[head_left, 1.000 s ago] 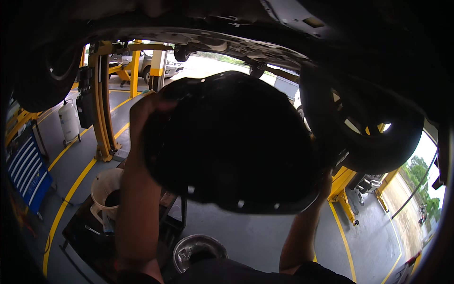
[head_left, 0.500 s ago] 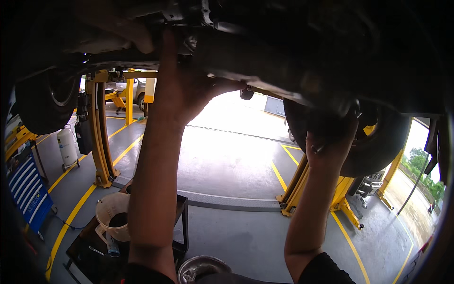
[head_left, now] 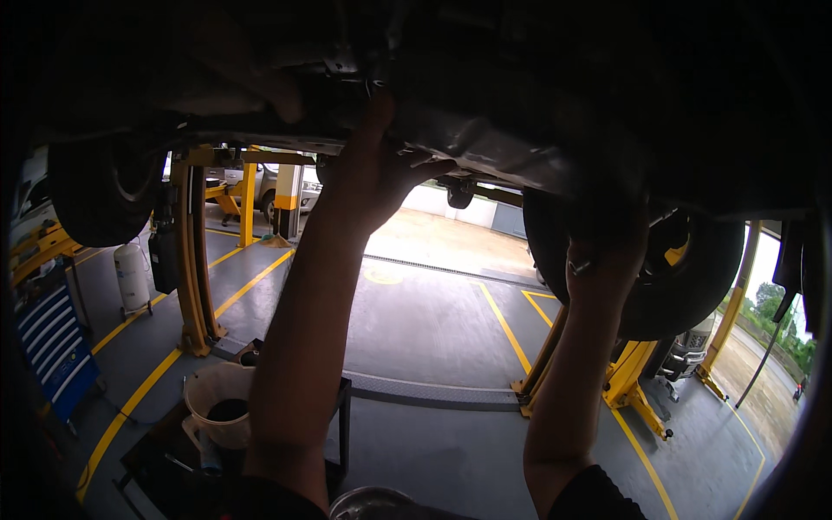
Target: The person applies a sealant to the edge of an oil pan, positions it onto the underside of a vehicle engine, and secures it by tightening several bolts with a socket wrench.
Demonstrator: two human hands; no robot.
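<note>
Both my arms reach up to the dark underside of a raised car (head_left: pixel 494 143). My left hand (head_left: pixel 377 169) is up against it, index finger pointing upward beside a small shiny part (head_left: pixel 377 84) and thumb stretched to the right. I see nothing held in it; its other fingers are in shadow. My right hand (head_left: pixel 607 238) is closed in front of the right wheel (head_left: pixel 693 290). A bright metal end (head_left: pixel 580 268) sticks out of that fist, and the rest of the tool is lost in the dark.
Below left, a dark cart (head_left: pixel 152 455) carries a translucent jug (head_left: pixel 199 399) with dark liquid. A metal pan (head_left: pixel 368 501) is at the bottom edge. Yellow lift posts (head_left: pixel 186 260), a blue tool cabinet (head_left: pixel 65 364) and a white tank (head_left: pixel 132 277) stand around.
My left hand has shifted right along the underside. My right hand stays by the wheel, still closed. The whole view has moved slightly and the arms look darker.
</note>
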